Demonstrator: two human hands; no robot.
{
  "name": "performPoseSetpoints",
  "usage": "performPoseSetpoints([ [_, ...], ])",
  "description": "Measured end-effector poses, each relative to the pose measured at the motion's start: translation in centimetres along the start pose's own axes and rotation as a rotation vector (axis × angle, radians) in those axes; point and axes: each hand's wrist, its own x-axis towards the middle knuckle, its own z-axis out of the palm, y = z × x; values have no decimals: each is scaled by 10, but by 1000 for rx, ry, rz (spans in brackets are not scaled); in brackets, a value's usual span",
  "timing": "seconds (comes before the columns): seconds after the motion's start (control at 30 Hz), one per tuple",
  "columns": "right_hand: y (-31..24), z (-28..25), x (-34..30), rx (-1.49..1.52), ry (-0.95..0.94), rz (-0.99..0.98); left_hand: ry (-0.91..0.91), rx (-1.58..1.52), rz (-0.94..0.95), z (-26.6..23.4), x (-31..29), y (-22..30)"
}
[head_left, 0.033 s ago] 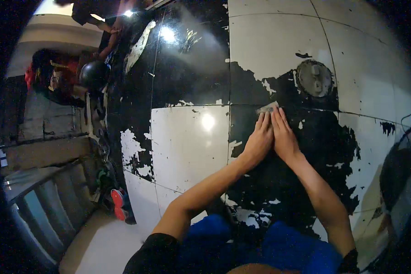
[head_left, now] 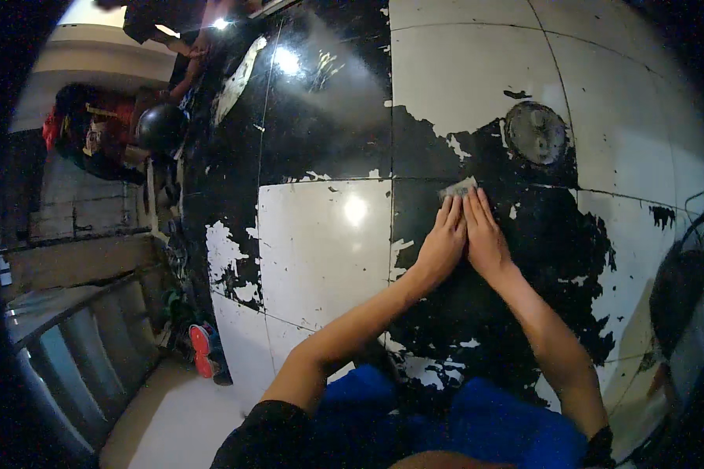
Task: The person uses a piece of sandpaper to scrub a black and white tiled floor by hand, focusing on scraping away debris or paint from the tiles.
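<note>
Both my hands lean in together over the tiled floor (head_left: 325, 258), on a patch of black coating. Beneath the fingertips lies a small flat grey-white piece (head_left: 460, 186), something like a scraper blade; its exact kind cannot be made out. My left hand (head_left: 444, 241) presses on it with straight, close-set fingers. Alongside, my right hand (head_left: 486, 238) does the same, its fingers touching those of the left. The fingers cover the piece's near edge. Ragged black coating (head_left: 516, 297) surrounds the hands, with pale tile showing through in places.
A round grey drain cover (head_left: 536, 134) sits beyond my right hand. At far left, a person's arm (head_left: 186, 78) reaches down near a dark round object (head_left: 160, 127). A red-soled shoe (head_left: 201, 349) and a ribbed metal panel (head_left: 82, 356) are at the left.
My hands and the flat piece have shifted very slightly toward me. Otherwise the scene looks the same.
</note>
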Motion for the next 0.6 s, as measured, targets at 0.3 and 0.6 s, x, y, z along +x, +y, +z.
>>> performPoseSetpoints([
  [0.3, -64, -13, -129, -626, -339, -43, -161, -419, 28, -32, -105, 64],
  [0.6, -52, -38, -119, -800, -425, -181, -138, -339, 36, -39, -82, 62],
])
